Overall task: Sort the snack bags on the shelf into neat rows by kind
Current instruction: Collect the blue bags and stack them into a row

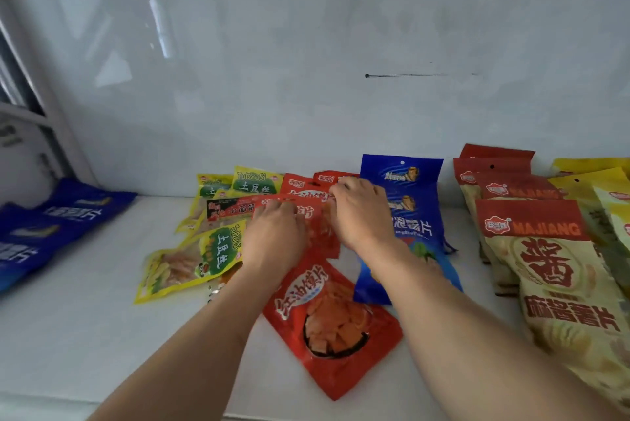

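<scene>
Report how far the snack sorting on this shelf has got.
Done: blue bags lie grouped at far left; MAJIANG bags stand rowed at right. In hand: the left hand and right hand grip red bags in the middle pile. Left: yellow bags, a front red bag and a stray blue bag remain jumbled.

Far left: a stack of chip bags (51,226) is laid flat on the shelf (85,335), well apart from the rest.
Centre: a jumbled heap of small snack bags (218,216) is spread against the back wall (306,79).
Front of heap: one sliced-snack pouch (330,328) is set nearest the shelf edge.
Right of heap: a tall bag (409,202) is leaned just beside it.
Far right: MAJIANG bags (552,267) are overlapped front to back.
</scene>
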Available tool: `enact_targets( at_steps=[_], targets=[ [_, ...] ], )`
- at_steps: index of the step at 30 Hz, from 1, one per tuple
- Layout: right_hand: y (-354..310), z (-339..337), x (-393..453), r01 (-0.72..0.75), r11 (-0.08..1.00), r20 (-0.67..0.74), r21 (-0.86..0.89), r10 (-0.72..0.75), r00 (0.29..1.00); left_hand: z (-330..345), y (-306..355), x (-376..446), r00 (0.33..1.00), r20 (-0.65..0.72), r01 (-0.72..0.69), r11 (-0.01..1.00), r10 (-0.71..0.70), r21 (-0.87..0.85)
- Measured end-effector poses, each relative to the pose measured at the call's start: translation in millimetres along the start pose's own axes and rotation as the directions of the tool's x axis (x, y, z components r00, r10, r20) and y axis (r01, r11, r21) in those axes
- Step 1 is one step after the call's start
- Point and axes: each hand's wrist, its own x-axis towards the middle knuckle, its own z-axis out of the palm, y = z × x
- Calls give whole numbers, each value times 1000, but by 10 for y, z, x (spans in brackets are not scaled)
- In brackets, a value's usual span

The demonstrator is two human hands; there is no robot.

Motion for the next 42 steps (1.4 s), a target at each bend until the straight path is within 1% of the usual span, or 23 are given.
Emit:
enact_targets(
  at_steps=[3, 8, 13, 16, 18, 20, 21, 24, 27, 29, 31, 32, 34, 36, 38, 39, 42],
  targets=[
    [-334, 32, 55, 86, 996, 6, 5, -86, 996, -155, -344, 42, 1000, -22, 5, 994, -3, 113],
    [-955, 111, 183, 188, 982, 75, 20, -189, 979, -356, -948, 109, 997, -70, 44, 971, -28, 237],
    [-1703, 259, 382, 214, 976, 146, 49, -219, 965, -564, -1715, 195, 996, -79, 68, 964, -50, 256],
    [-2271, 367, 492, 193, 976, 166, 102, -208, 964, -737, -2260, 248, 994, -82, 90, 970, -73, 226],
    [-2673, 469, 553, 143, 973, 225, 181, -183, 957, -882, -2637, 286, 991, -84, 118, 967, -101, 225],
    [-3062, 616, 618, 33, 957, 310, 290, -127, 942, -1034, -3013, 306, 983, -103, 169, 958, -149, 232],
    [-3242, 687, 650, -49, 934, 358, 353, -87, 930, -1106, -3200, 310, 978, -103, 203, 952, -184, 229],
    [-3716, 851, 720, -309, 800, 510, 515, 4, 860, -1275, -3714, 290, 956, -32, 291, 924, -293, 249],
    [-4067, 996, 794, -475, 659, 579, 584, 72, 812, -1338, -4087, 231, 924, 60, 344, 890, -377, 299],
    [-4238, 1081, 889, -588, 513, 619, 626, 131, 774, -1317, -4209, 188, 911, 106, 353, 885, -400, 304],
    [-4380, 1133, 1003, -701, 343, 687, 625, 184, 703, -1291, -4223, 162, 904, 122, 375, 898, -409, 232],
    [-4436, 1149, 1051, -742, 276, 721, 611, 193, 665, -1285, -4206, 156, 899, 131, 392, 900, -419, 191],
    [-4503, 1200, 1124, -790, 186, 768, 584, 188, 612, -1281, -4163, 142, 885, 143, 426, 895, -442, 131],
    [-4507, 1218, 1133, -813, 108, 786, 572, 213, 581, -1269, -4155, 144, 880, 140, 451, 891, -453, 48],
    [-4472, 1216, 1128, -813, -35, 799, 581, 218, 561, -1250, -4180, 181, 880, 148, 468, 878, -452, -99],
    [-4448, 1192, 1120, -814, -87, 811, 575, 195, 552, -1248, -4180, 201, 880, 160, 471, 863, -447, -180],
    [-4347, 1166, 1103, -825, -135, 835, 548, 148, 530, -1268, -4185, 250, 882, 208, 471, 812, -423, -344]
  ],
)
